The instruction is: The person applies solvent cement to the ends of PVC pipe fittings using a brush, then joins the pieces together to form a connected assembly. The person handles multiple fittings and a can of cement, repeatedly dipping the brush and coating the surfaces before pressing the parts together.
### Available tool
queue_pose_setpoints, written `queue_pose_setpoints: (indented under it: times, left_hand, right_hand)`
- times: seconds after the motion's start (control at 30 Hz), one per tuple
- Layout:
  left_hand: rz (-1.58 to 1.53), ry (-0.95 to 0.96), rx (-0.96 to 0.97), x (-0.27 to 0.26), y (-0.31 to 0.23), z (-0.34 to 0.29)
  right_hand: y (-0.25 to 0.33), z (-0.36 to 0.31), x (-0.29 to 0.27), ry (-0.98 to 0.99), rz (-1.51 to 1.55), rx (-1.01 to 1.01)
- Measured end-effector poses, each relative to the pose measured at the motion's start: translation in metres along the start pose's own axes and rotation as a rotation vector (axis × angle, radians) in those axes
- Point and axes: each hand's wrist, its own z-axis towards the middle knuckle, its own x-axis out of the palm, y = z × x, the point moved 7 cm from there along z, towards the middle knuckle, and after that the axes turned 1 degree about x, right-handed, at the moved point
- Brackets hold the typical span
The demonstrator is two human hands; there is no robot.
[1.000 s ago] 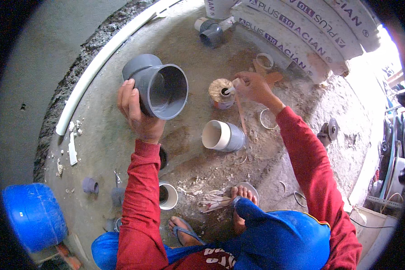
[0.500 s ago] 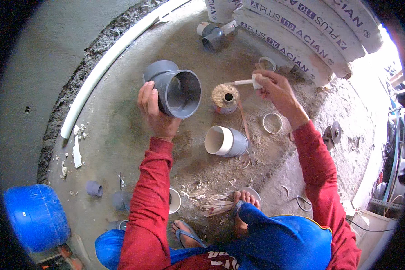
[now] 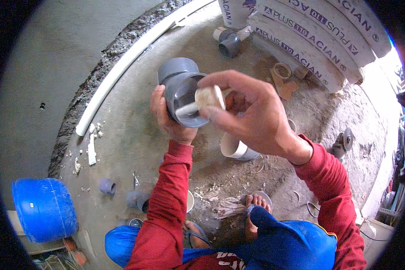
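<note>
One dauber (image 3: 210, 98), one barrel (image 3: 45, 210), one grinder (image 3: 343, 143)

The shirt (image 3: 198, 263) is dark red, with white print (image 3: 229, 258) on the front. The left sleeve (image 3: 163, 202) and right sleeve (image 3: 333, 184) are long, red and creased; each ends in a cuff (image 3: 181, 150) at the wrist. The legwear (image 3: 288, 243) is bright blue with thin yellow piping (image 3: 327, 228). Footwear: blue-grey thong sandals (image 3: 199, 235). The left hand (image 3: 177, 130) and right hand (image 3: 262, 120) are bare.

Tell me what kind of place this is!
Probably a building site or a rough workshop: there are stacked white pipes, a bare, dusty floor with scraps on it, and a grey pipe fitting in the left hand.
</note>
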Motion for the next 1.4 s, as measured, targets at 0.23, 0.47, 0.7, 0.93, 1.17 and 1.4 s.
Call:
queue_pose_setpoints:
  times: [0.23,0.47,0.7,0.93,1.17,1.4]
  left_hand:
    - [0.038,-0.117,0.01,-0.006,0.0,0.01]
    - [-0.1,-0.119,-0.14,-0.004,0.007,0.005]
    - [-0.005,-0.074,-0.157,0.0,0.012,-0.004]
    - [-0.484,-0.198,-0.555,0.005,0.035,-0.024]
    - [-0.061,-0.114,-0.199,-0.003,0.009,0.0]
    - [-0.396,-0.246,-0.5,-0.004,0.028,-0.019]
  right_hand:
    - [0.003,0.001,-0.007,-0.233,0.151,-0.043]
    - [-0.008,-0.006,0.011,-0.128,0.333,0.061]
    - [-0.011,0.011,-0.003,-0.211,0.231,0.0]
    - [-0.003,0.008,0.018,-0.111,0.119,-0.077]
    - [0.009,0.019,-0.002,-0.273,-0.009,-0.174]
    - [0.004,0.019,0.02,-0.014,-0.015,-0.036]
